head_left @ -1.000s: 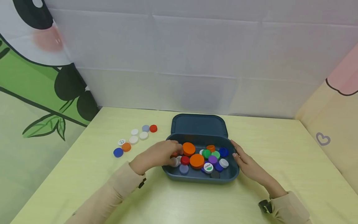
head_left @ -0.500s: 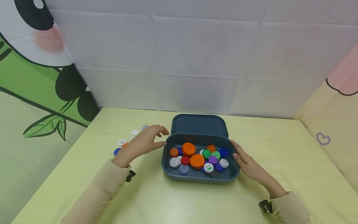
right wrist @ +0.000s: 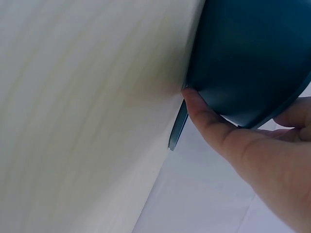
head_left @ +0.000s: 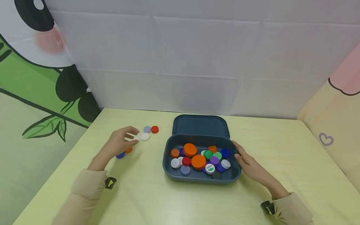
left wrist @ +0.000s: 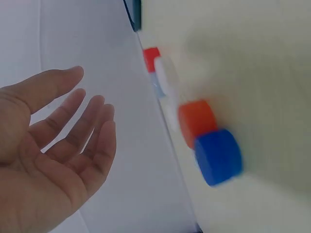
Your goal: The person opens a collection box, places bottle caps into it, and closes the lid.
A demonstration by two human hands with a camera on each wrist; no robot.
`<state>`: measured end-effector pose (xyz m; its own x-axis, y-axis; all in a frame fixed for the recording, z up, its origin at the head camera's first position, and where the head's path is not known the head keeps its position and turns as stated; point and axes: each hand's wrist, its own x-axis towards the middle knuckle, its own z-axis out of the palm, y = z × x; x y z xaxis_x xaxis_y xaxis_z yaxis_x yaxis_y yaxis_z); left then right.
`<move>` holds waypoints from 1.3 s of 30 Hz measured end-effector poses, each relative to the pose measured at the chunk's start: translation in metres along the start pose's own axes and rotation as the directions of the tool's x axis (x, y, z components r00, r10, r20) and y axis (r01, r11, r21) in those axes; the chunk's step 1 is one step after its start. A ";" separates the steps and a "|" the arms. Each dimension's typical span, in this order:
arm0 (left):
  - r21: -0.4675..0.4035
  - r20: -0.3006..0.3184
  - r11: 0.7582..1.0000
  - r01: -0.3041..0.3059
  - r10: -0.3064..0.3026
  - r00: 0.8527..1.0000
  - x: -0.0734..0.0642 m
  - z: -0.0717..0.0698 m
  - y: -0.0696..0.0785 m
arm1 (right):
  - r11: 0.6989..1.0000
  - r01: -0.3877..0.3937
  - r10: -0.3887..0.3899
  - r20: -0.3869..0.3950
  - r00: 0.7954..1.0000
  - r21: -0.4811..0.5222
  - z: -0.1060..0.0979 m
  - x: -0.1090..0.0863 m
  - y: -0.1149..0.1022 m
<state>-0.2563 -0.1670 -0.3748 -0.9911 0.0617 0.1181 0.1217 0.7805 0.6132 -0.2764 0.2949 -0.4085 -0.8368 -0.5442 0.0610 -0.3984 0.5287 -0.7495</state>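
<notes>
My left hand (head_left: pixel 119 140), fingers parted and holding nothing, hovers at loose white caps (head_left: pixel 145 137), left of centre; my right hand (head_left: pixel 250 165) grips the box (head_left: pixel 197 180) at its right end.
The box sits lower centre, more caps (head_left: pixel 198 162) inside. Reach step, I think; next calls for pinching one.

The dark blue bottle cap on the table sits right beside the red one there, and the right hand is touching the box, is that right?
Not quite: the left wrist view shows the dark blue bottle cap right beside the orange bottle cap, not the red bottle cap. The right hand is indeed touching the box.
</notes>
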 end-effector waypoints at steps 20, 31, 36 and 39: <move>0.050 0.060 0.979 0.196 -0.199 0.978 -0.031 -0.005 -0.047 | 1.000 0.002 -0.002 0.001 1.000 -0.002 0.001 0.001 0.003; 0.082 0.084 0.975 0.205 -0.212 0.974 -0.032 -0.003 -0.050 | 1.000 -0.008 0.008 0.006 1.000 0.005 0.000 0.001 0.002; 0.084 0.079 0.976 0.201 -0.208 0.975 -0.033 -0.006 -0.048 | 1.000 -0.007 0.007 0.009 1.000 0.012 0.000 0.000 0.000; 0.090 0.062 0.979 0.185 -0.191 0.980 -0.033 -0.008 -0.044 | 1.000 -0.007 0.007 0.008 1.000 0.012 -0.001 0.000 -0.001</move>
<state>-0.2288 -0.2088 -0.3992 -0.9975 -0.0499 -0.0494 -0.0689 0.8311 0.5518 -0.2766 0.2952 -0.4073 -0.8367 -0.5453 0.0504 -0.3875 0.5247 -0.7580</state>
